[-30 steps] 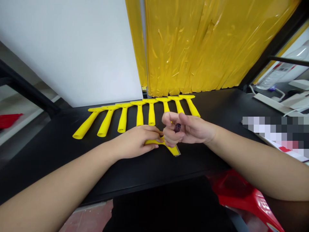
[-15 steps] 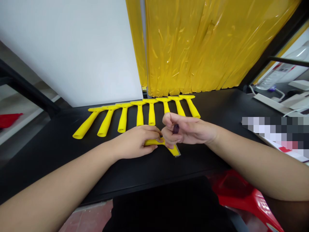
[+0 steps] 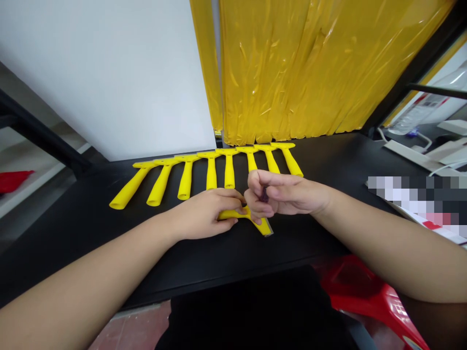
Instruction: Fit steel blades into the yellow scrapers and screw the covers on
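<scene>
My left hand (image 3: 206, 214) is closed round the handle of a yellow scraper (image 3: 263, 226), which lies on the black table with its T-shaped head pointing right. A pale strip edges that head. Over the head, my right hand (image 3: 288, 194) has its fingers curled on a dark purple handle (image 3: 264, 194) that looks like a screwdriver's; its lower part is hidden by the fingers. Beyond both hands, several more yellow scrapers (image 3: 186, 181) lie in a row, heads away from me and overlapping slightly.
A white panel (image 3: 120, 78) and yellow plastic-wrapped material (image 3: 292, 73) stand behind the black table (image 3: 233, 257). At the right are a clear bottle (image 3: 419, 109) and white pieces (image 3: 412, 153). Something red (image 3: 379, 296) sits below the table's front edge.
My right thumb and fingers have shifted round the purple handle, and less of it shows now. My left hand and the scraper have stayed in place.
</scene>
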A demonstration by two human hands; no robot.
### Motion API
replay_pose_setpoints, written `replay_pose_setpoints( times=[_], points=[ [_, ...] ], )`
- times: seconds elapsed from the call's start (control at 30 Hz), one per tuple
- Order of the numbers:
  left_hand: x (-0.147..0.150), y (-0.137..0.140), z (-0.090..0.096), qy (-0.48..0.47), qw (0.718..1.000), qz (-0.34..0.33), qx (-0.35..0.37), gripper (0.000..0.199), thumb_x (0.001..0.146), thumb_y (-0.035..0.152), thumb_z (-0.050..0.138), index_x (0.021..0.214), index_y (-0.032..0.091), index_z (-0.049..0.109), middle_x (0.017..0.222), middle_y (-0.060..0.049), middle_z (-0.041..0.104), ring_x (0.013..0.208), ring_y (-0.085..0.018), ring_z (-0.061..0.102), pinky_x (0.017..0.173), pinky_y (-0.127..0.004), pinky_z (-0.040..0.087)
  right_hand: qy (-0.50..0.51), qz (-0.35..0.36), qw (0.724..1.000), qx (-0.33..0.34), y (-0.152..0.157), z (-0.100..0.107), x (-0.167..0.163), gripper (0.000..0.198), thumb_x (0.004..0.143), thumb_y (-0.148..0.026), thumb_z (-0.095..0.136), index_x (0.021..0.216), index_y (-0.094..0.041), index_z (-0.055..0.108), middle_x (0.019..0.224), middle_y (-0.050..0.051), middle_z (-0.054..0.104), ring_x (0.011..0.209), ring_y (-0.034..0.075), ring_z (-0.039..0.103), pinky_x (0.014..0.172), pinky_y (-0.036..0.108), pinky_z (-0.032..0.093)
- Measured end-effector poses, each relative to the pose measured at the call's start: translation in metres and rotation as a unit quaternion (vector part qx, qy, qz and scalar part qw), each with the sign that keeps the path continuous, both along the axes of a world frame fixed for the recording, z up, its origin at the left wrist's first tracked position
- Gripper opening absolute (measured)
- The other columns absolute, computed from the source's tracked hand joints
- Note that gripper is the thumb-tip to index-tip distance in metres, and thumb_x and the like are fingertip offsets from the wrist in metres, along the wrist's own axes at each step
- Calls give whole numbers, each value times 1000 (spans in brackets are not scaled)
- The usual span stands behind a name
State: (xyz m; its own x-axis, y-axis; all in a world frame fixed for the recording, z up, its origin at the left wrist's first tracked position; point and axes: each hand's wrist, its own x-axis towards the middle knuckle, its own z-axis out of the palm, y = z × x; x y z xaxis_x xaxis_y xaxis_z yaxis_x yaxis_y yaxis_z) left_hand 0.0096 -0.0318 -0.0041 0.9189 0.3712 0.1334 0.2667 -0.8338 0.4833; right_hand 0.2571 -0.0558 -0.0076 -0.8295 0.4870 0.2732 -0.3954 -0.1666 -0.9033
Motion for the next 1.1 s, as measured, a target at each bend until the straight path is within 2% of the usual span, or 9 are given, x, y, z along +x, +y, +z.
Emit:
replay_pose_setpoints(
  times=[0.17,0.23,0.3,0.43,0.53,0.63,0.8,0.93,1.1],
  points=[
    [0,0,-1,2,1000,0,-6,36,90,9,64,119,27,77,126,-4,73,117,-22,69,105,-36,55,-18,2,1000,21,5,-2,3,40,105,-49,58,99,-12,72,98,9,63,87,19,61,85,38,54],
    [0,0,0,5,1000,-6,-8,33,91,9,64,117,26,77,127,-5,72,118,-23,69,105,-37,55,-36,11,999,31,4,-1,3,50,107,-52,52,100,-9,76,90,10,64,81,18,58,82,36,52],
    [0,1,1,10,1000,-13,-11,32,91,9,64,116,25,78,128,-7,71,118,-23,69,105,-37,55,-37,28,999,28,2,0,1,54,108,-54,48,101,-8,75,74,4,57,68,15,48,79,35,51],
    [0,1,0,8,1000,-8,-1,33,93,10,62,118,25,77,126,-6,72,117,-22,69,104,-35,55,-6,32,999,9,-2,1,-1,38,104,-55,58,109,-17,61,67,-8,39,60,12,36,77,33,47],
    [0,1,-1,8,1000,-4,5,32,93,13,64,120,26,76,125,-5,73,115,-22,70,104,-35,55,-3,5,1000,-14,-1,1,0,28,107,-46,57,99,-20,54,77,-3,51,71,14,50,81,35,49],
    [0,0,-1,3,1000,0,2,34,92,11,65,120,28,76,123,-4,73,117,-21,69,106,-34,54,2,-8,1000,0,3,0,1,38,107,-49,53,88,-17,59,93,6,59,86,19,59,86,39,53],
    [1,0,1,17,1000,-3,-4,28,93,12,64,113,25,77,124,-5,72,116,-22,70,103,-34,55,4,5,999,32,2,-1,0,48,110,-49,46,94,-12,72,70,0,49,69,16,49,79,36,52],
    [0,0,0,18,1000,4,10,26,94,15,64,115,24,77,128,-6,71,118,-23,69,105,-37,55,12,-4,1000,-7,-1,1,-2,37,106,-55,56,108,-19,63,66,-8,40,58,12,38,74,32,47],
    [0,0,0,9,1000,5,9,27,95,16,64,117,25,77,127,-6,72,117,-23,69,105,-37,56,19,-48,998,-28,1,2,-2,30,108,-41,55,91,-18,61,82,1,56,74,14,53,82,34,51]
  ],
)
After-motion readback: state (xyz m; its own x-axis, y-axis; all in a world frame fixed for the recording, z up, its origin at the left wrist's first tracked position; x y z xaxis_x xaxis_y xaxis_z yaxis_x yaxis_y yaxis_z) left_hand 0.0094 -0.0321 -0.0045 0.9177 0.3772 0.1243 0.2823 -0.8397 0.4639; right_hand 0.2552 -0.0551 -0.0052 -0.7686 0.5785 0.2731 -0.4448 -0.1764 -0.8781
